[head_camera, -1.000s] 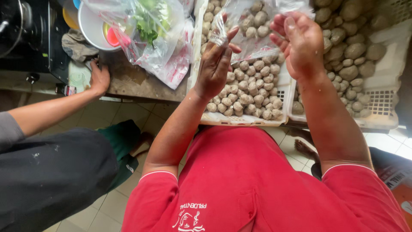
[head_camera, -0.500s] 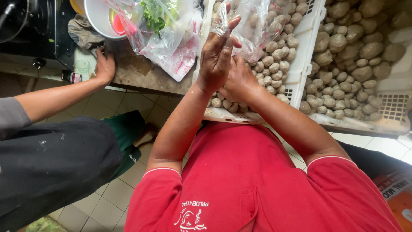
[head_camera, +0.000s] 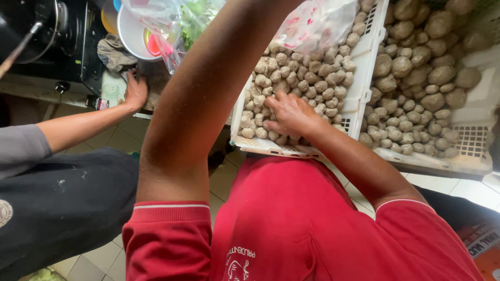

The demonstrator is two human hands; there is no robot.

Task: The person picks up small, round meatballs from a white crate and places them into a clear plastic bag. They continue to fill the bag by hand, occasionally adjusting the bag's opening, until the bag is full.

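My right hand is lying fingers spread, palm down, on small greyish-brown round meatballs in near white slotted plastic crate. Left hand is out of frame up top, grip can't tell; only forearm showing. Clear plastic bag w/ red print is lying at crate's far end. Co-worker's hand is resting flat on counter edge, left.

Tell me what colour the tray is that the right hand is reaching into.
White tray, seen in the head view; the right hand rests on pale meatballs.

Head camera, steeply downward, close
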